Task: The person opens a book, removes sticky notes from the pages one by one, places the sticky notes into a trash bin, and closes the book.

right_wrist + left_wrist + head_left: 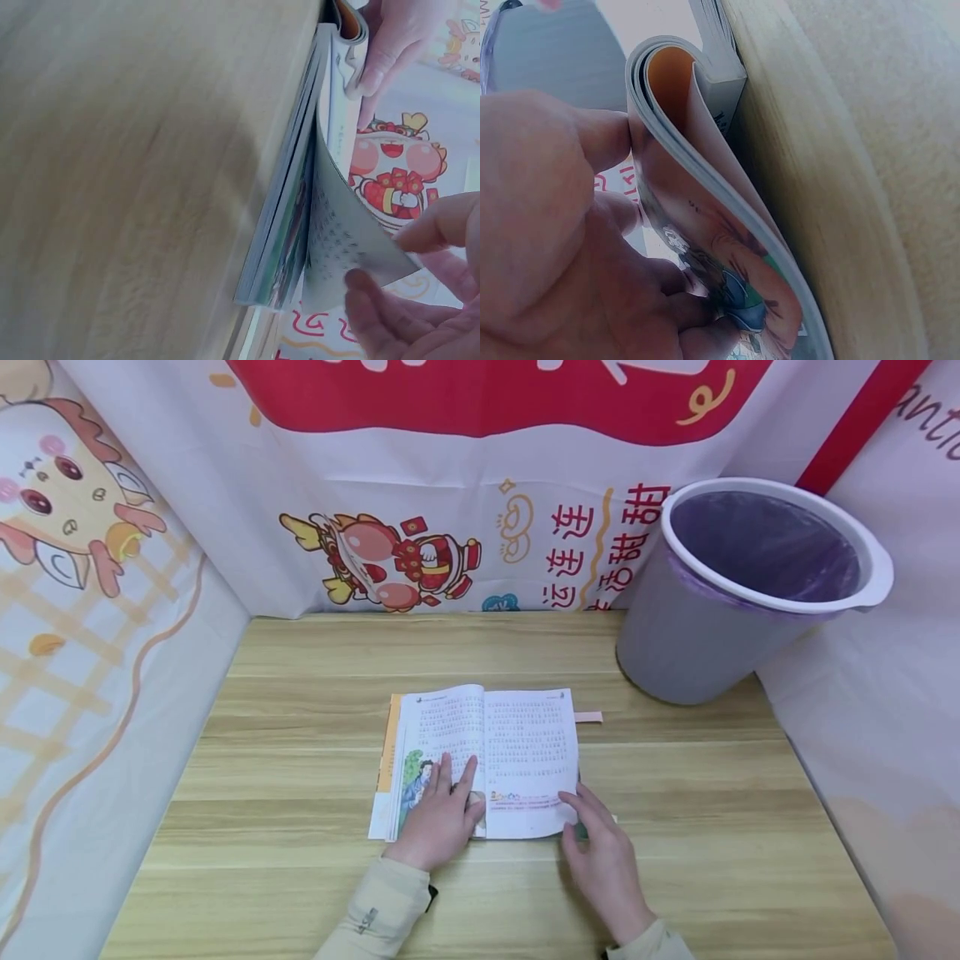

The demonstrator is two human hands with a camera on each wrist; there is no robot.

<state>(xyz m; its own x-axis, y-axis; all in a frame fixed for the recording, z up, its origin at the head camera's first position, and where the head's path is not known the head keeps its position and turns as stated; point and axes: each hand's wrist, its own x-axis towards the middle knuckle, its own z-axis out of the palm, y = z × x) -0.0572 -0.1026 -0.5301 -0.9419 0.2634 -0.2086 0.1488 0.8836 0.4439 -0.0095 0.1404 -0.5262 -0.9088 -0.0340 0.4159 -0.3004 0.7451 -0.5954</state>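
An open book (525, 735) lies on the wooden table, printed text on both pages and a coloured drawing (415, 781) at the lower left. My left hand (438, 818) rests on the left page near the spine, fingers spread and pressing it down. The left wrist view shows the left-hand pages (735, 202) bowed up in a curve beside the thumb. At the lower right corner, my right hand (606, 856) pinches a single page (349, 240) between thumb and fingers. That page is lifted off the thicker stack of pages (281, 225) below it.
A pink strip (588, 717) sticks out from the book's right edge. At the back right stands a grey bin (693, 627) with a purple liner. Printed cloth (420, 468) hangs behind the table and along both sides.
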